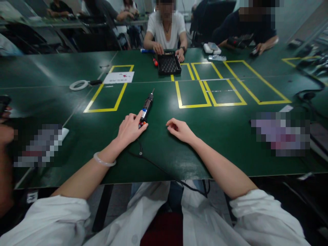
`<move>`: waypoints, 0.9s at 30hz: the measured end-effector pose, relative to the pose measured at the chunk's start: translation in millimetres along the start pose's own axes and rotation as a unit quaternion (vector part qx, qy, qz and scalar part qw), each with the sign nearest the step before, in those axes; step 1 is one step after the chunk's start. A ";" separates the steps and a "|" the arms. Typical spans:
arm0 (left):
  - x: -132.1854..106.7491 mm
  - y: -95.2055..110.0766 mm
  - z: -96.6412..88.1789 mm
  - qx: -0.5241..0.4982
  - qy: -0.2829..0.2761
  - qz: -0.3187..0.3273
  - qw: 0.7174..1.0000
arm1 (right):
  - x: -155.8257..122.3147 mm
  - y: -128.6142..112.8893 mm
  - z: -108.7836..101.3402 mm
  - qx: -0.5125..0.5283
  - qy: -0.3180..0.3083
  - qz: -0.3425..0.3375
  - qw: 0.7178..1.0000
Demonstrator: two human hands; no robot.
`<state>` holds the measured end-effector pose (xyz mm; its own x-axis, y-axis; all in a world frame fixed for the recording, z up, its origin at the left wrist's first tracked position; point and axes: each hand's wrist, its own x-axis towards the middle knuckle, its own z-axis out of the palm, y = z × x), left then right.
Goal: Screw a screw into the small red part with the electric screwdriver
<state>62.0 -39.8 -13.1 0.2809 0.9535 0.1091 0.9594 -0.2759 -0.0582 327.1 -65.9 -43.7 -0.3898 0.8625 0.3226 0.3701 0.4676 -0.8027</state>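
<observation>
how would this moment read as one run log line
left hand: on electric screwdriver, pointing away | right hand: loosely curled, nothing visible held | black tray: across green table, at co-worker's hands

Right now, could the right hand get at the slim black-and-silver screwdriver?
Probably yes: only green tabletop shows between the right hand and the screwdriver, whose far end is uncovered, though the left hand partly covers its near end.

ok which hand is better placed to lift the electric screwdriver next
Left, most likely: the left hand lies over the rear end of the electric screwdriver, with a finger on its body. The right hand is loosely curled off to the right, apart from the tool.
</observation>
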 end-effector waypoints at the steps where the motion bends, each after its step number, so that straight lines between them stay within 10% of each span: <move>1: 3.7 -12.1 1.1 0.002 -0.002 -0.014 1.000 | -0.1 0.0 0.2 0.000 0.000 0.001 1.000; 16: 40.8 -181.0 7.7 0.029 -0.008 -0.207 0.978 | -1.0 0.8 0.5 -0.007 -0.004 0.025 1.000; 27: 36.0 -210.4 13.4 0.015 0.009 -0.262 0.965 | -0.7 2.3 1.4 -0.023 -0.011 0.021 0.999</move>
<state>-130.1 54.2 -10.3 -0.2421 0.9588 0.1483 0.9687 0.2475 -0.0189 327.0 -65.7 -46.5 -0.3910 0.8774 0.2779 0.4244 0.4399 -0.7914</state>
